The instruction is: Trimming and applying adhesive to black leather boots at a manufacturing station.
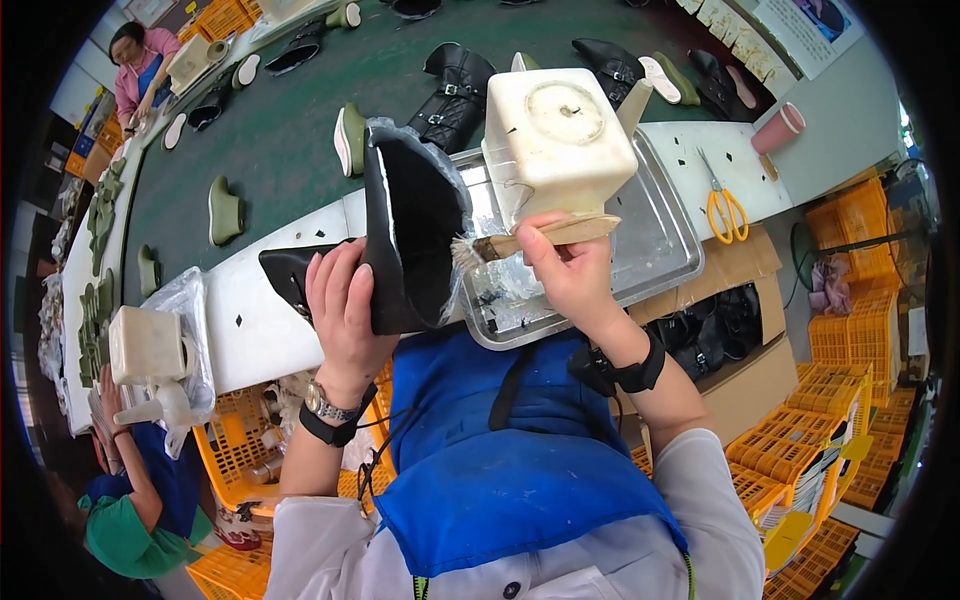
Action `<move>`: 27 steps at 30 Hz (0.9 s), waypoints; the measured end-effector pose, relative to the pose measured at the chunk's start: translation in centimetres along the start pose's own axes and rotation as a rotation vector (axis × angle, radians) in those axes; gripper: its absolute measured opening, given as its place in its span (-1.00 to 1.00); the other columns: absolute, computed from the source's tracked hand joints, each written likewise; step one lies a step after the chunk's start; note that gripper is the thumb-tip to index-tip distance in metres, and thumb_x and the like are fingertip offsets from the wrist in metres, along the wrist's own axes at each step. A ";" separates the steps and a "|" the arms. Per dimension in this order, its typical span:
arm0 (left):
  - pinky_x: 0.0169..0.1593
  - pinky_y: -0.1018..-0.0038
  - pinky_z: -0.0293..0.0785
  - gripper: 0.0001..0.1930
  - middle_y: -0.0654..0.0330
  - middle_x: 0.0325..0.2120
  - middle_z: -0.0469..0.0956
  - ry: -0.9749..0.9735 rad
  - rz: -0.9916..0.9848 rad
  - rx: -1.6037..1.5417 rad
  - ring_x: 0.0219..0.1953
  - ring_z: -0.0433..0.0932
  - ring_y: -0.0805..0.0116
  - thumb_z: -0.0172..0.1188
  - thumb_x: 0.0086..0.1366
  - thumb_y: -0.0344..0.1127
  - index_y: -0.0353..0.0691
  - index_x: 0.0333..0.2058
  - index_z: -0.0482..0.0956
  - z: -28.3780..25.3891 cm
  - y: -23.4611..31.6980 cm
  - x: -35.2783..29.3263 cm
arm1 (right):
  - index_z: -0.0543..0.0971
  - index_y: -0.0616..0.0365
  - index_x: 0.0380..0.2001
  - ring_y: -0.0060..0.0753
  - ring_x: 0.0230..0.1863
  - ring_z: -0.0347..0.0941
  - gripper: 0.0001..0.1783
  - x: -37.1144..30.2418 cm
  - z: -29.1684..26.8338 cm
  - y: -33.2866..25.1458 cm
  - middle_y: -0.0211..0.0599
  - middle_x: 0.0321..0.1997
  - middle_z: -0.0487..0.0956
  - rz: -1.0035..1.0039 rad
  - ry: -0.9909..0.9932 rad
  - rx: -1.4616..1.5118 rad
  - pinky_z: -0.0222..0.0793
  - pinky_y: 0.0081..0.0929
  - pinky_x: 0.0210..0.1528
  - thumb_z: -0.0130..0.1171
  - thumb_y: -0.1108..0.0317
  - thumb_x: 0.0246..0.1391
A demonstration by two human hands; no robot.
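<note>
My left hand [345, 300] grips a black boot [385, 260] by its side, fingers curled around it. The shaft's opening faces right, with a pale, ragged lining edge along its rim. My right hand [575, 270] pinches the wooden handle of a flat brush [572, 232]. Its pale bristles are at the rim of the boot's opening; whether they touch it I cannot tell. Under the brush lies a metal tray [665, 235] with whitish residue and black scraps. A cream square plastic container [560, 150] with a spout stands in the tray.
Orange-handled scissors [727, 212] and a pink cup [778, 128] sit at right. Black and green boots [226, 210] stand on the green table [285, 160]. Orange crates [790, 440] and a cardboard box [765, 300] of black boots flank me. Two other people work at left.
</note>
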State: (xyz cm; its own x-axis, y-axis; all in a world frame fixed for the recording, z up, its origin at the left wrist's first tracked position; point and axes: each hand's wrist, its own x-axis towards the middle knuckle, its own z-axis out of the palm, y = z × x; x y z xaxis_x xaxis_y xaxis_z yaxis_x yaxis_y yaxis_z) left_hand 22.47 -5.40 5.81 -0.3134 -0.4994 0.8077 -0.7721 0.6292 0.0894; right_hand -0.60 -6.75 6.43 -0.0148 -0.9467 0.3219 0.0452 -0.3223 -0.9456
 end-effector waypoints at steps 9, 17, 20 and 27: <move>0.04 0.06 0.18 -0.40 -0.07 -0.10 0.38 -0.037 0.023 -0.046 -0.09 0.39 -0.04 0.20 -0.08 -0.48 -0.22 -0.01 0.19 -0.2 -0.1 -0.1 | 0.53 0.25 -0.49 -0.73 -0.67 0.26 -0.91 1.4 0.2 0.5 -0.46 -0.66 0.46 -0.229 0.094 -0.169 0.14 -0.73 -0.64 0.14 0.44 -0.04; 0.04 0.07 0.18 -0.42 -0.07 -0.11 0.38 -0.029 0.003 0.002 -0.09 0.38 -0.05 0.17 -0.10 -0.52 -0.23 -0.03 0.21 -0.3 -0.9 0.3 | 0.52 0.25 -0.44 -0.71 -0.57 0.30 -0.91 -0.8 1.1 -0.8 -0.44 -0.57 0.48 -0.143 -0.145 -0.139 0.20 -0.72 -0.53 0.12 0.45 -0.01; 0.05 0.08 0.17 -0.44 -0.05 -0.10 0.37 -0.017 -0.006 0.019 -0.07 0.37 -0.02 0.18 -0.14 -0.53 -0.23 -0.06 0.27 -0.1 -1.0 0.3 | 0.50 0.26 -0.42 -0.68 -0.47 0.35 -0.90 -1.4 1.2 -1.2 -0.43 -0.51 0.49 -0.019 -0.209 -0.084 0.25 -0.71 -0.42 0.09 0.43 0.02; 0.08 0.12 0.14 -0.48 0.03 -0.08 0.35 -0.116 0.025 0.080 -0.02 0.33 0.06 0.14 -0.16 -0.55 -0.17 -0.10 0.36 0.0 -1.5 0.5 | 0.50 0.25 -0.43 -0.75 -0.60 0.28 -0.87 -1.6 2.0 -1.8 -0.48 -0.60 0.44 0.124 -0.222 0.092 0.18 -0.76 -0.56 0.08 0.39 0.04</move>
State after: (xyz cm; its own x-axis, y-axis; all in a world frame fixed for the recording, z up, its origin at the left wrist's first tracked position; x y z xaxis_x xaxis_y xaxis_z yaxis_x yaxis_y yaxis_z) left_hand 23.42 -6.58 6.09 -0.3915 -0.5526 0.7358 -0.8033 0.5952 0.0196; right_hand 1.30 -4.65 7.67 0.2159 -0.9522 0.2163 0.1238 -0.1930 -0.9733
